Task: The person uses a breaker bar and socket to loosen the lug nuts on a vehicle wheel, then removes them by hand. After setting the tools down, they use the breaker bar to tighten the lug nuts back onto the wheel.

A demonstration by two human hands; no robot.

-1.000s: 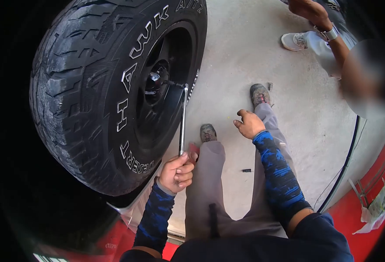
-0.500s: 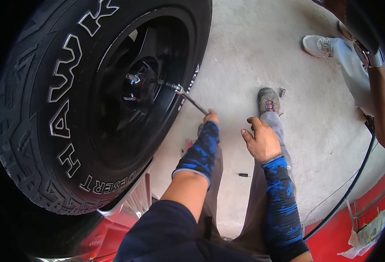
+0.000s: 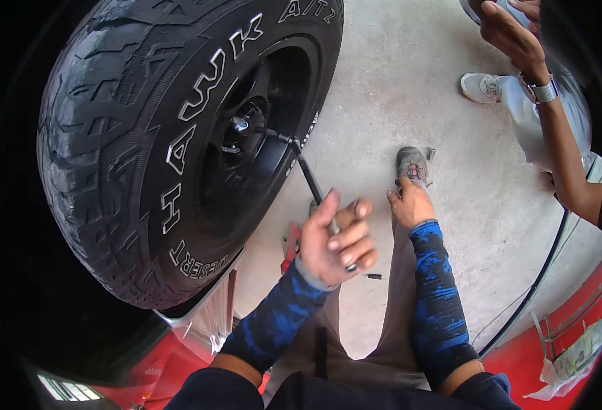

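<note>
The wrench (image 3: 310,175) slants across the left hand's (image 3: 334,240) loose, open grip.

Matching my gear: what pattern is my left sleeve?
Left sleeve: blotchy blue and black, head view.

A pale shoe (image 3: 481,88) rests on the grey floor (image 3: 397,82).

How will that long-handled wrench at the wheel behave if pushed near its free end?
The wrench is probably stiff: its shaft looks straight and metallic. Likely to swing about its head, where it meets the bar reaching into the wheel. Might slip a little: the shaft looks smooth and the left hand only loosely curled.
</note>
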